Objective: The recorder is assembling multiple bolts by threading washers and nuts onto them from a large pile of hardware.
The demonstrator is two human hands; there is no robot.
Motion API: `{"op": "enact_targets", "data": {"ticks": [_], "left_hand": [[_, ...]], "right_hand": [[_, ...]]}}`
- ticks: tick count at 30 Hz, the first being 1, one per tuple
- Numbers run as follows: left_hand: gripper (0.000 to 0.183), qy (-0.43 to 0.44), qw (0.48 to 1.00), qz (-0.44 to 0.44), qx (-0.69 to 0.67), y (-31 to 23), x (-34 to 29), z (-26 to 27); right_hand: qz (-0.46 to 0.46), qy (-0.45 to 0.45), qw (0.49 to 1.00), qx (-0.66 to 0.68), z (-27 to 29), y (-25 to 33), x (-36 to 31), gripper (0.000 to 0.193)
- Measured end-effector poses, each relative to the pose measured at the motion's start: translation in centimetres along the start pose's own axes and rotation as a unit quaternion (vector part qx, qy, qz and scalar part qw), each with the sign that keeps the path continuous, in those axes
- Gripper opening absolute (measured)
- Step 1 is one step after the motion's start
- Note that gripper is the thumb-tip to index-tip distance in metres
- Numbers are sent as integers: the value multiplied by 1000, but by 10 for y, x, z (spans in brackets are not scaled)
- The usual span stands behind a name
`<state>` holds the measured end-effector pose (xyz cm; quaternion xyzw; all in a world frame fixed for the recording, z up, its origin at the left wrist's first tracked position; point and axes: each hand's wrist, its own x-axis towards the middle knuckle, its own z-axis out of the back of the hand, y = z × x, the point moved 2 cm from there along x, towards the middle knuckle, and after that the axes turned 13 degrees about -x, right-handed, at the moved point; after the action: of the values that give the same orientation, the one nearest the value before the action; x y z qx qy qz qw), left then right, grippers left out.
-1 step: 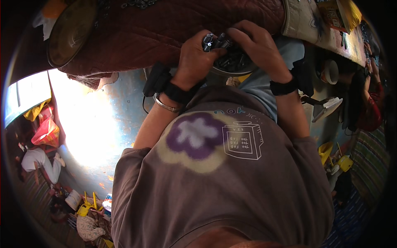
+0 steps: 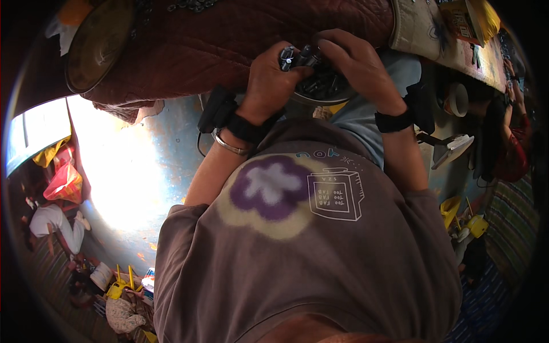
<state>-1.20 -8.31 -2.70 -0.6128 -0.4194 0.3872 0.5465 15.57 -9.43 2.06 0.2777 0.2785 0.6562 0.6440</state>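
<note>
My left hand (image 2: 269, 84) is closed around several small dark metal cylinders (image 2: 287, 56) with shiny ends, which stick up past the thumb and fingers. Across from it, my right hand (image 2: 361, 67) has its fingers bent down beside the held pieces. Those fingertips are partly hidden, so what they grip cannot be made out. Below both hands, a round metal bowl (image 2: 321, 103) contains more dark pieces (image 2: 321, 87); the hands cover part of it. Each wrist wears a black strap with a dark block.
A dark red cloth (image 2: 217, 54) covers the surface ahead, with small metal parts (image 2: 197, 4) at its far edge. A large round pan (image 2: 98, 48) lies at left. Right of the cloth is a pale mat (image 2: 420, 34). Other people sit at both sides.
My right hand has shifted very slightly downward. The left hand and its metal cylinders stay in place.
</note>
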Motion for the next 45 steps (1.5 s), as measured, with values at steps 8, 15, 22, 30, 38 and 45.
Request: {"op": "enact_targets", "data": {"ticks": [8,15,22,30,38,45], "left_hand": [[16,5,999,22,-34,-1,1,-7],[17,11,998,32,-57,1,1,-11],[17,29,998,31,-45,1,0,-11],[17,25,998,37,-44,2,0,-11],[16,17,1000,9,-5,-2,-1,-14],[17,11,1000,3,2,0,-1,-14]], "right_hand": [[-115,19,986,123,-8,-19,-5,24],[23,-26,987,157,-8,-13,-7,16],[60,-6,998,30,4,-6,-7,11],[28,26,995,96,9,-9,-6,12],[-29,-34,999,-16,-3,-12,-5,19],[2,-7,996,88,2,-12,-11,28]]}}
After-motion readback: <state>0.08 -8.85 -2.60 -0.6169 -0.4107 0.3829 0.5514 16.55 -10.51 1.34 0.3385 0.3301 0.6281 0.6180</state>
